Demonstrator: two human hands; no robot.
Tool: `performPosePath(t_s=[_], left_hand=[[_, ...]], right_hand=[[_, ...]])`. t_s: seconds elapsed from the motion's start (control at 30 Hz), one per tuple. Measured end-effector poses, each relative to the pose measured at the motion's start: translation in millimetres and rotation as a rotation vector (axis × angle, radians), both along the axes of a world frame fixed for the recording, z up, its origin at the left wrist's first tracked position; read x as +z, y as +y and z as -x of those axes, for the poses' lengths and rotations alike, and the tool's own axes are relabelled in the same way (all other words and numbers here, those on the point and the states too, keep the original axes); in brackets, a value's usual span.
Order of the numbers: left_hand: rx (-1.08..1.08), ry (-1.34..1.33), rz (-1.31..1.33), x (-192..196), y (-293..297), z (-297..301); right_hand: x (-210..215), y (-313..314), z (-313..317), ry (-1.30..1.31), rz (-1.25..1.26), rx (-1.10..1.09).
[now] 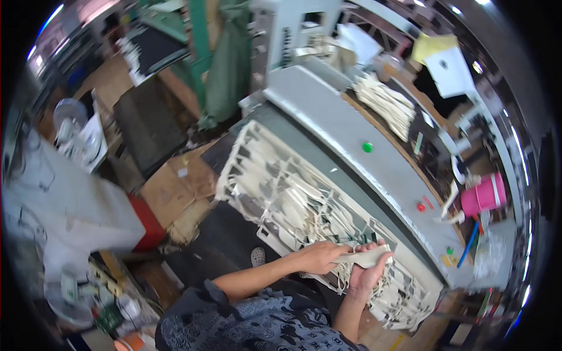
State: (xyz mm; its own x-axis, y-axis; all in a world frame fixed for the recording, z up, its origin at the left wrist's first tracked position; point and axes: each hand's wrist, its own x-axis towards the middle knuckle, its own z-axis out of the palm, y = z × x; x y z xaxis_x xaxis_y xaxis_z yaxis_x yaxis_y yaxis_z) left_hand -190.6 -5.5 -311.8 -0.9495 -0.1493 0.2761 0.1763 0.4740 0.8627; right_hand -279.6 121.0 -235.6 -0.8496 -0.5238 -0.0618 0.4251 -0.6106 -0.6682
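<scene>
Your left hand [318, 258] pinches one end of a cream piece [365, 257], while your right hand [365, 279] cups the other across its palm; the piece bridges your fingers. Left of them, cream strips [295, 205] spread; beyond, a green button [367, 147] sits on the grey machine [328, 108].

Left hand's [321, 257] fingertips blurred, exact grip unclear. Right hand's [369, 272] palm was partly covered by the cream piece [364, 257]. Lower parts of the cream pile [295, 205] were hidden under its top layers; single shapes smeared, couldn't count. Shoe [257, 256] showed only in part, the rest behind the forearm [254, 282]. Patterned shirt [246, 322] cut off by the lower edge. Marks on the white sheet [451, 73] too small to read. Fan [70, 111] blurry. Red box [146, 222] sat partly hidden behind the pale machine [88, 193].
</scene>
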Motion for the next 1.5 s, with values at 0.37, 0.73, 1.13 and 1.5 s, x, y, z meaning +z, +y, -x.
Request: performPosePath(t_s=[0.37,0.73,1.13,1.5], left_hand=[[0.059,0.126,0.161,32,4,30],[-0.078,-0.055,-0.045,51,17,97],[-0.176,-0.265,0.108,63,22,144],[0.007,0.099,0.422,228,-198,220]], right_hand=[[-3,3,27,0.211,-0.013,-0.096],[-22,19,93,0.225,0.039,-0.258],[-38,55,142,0.036,0.071,-0.295],[80,-99,293,0.637,-0.201,0.074]])
